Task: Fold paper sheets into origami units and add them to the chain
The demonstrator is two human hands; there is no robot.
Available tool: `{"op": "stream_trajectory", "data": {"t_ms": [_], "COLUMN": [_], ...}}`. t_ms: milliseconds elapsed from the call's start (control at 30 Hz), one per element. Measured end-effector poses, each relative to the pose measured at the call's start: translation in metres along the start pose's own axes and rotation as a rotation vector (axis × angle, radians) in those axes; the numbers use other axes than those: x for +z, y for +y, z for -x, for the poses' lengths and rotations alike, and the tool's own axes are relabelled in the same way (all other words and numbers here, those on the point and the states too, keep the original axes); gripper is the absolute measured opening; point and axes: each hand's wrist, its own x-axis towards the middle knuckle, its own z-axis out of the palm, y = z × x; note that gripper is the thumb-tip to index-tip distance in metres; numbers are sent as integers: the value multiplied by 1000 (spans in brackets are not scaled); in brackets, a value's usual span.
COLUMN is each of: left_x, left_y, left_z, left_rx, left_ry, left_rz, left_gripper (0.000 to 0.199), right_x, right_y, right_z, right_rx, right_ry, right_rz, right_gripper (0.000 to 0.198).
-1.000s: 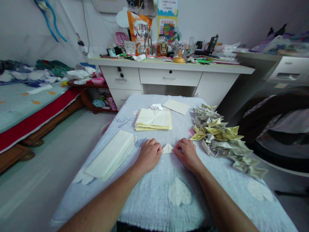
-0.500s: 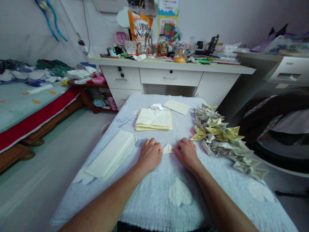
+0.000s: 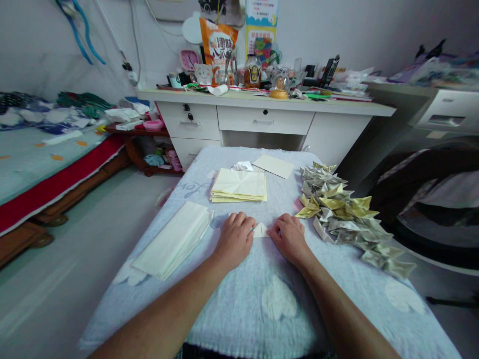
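Note:
A small piece of folded paper (image 3: 261,231), pale and peaked at the top, lies on the cloth between my two hands. My left hand (image 3: 236,236) closes on its left end, fingers curled. At the right end, my right hand (image 3: 289,235) pinches the same paper between thumb and fingers. Just beyond my hands sits a stack of creased yellowish sheets (image 3: 238,183). Left of my left hand lies a long folded bundle of white paper (image 3: 174,240). To the right, rows of folded gold and grey paper pieces (image 3: 346,212) are heaped together.
The blue patterned cloth (image 3: 239,309) covers the table under everything. Farther back are a flat cream card (image 3: 274,165) and a crumpled white tissue (image 3: 242,165). A cluttered white desk (image 3: 265,119) stands behind, with a washing machine (image 3: 445,117) at the right and a bed (image 3: 56,164) at the left.
My left hand has shifted slightly at the left end of the folded paper, its fingers a little raised. My right hand stays about where it was.

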Motion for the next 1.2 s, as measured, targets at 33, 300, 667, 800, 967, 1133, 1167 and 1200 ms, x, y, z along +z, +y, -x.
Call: {"op": "stream_trajectory", "data": {"t_ms": [33,300,667,800,967,1133,1167,1200], "left_x": [0,8,6,6,4,7,8,9], "left_y": [1,2,6,6,6,1,0,-1], "left_z": [0,2,8,7,6,2,0,-1], "left_rx": [63,312,284,283,272,243,231,217], "left_ry": [0,-129,-176,-186,-168,-131,-121,-111], "left_rz": [38,-9,-124,-128,-102,6,37,69], "left_gripper": [15,21,26,25,25,21,20,19], "right_x": [0,2,1,2,0,1,2,2], "right_y": [0,0,12,15,7,-2,-3,-4], "right_z": [0,0,2,1,5,6,6,5], "right_rx": [0,-3,5,6,-75,-171,-169,-163], "right_ry": [3,20,37,53,109,38,24,16], "right_rz": [2,25,9,-10,-64,-63,-50,-35], "right_gripper": [18,18,16,17,9,10,10,11]}}
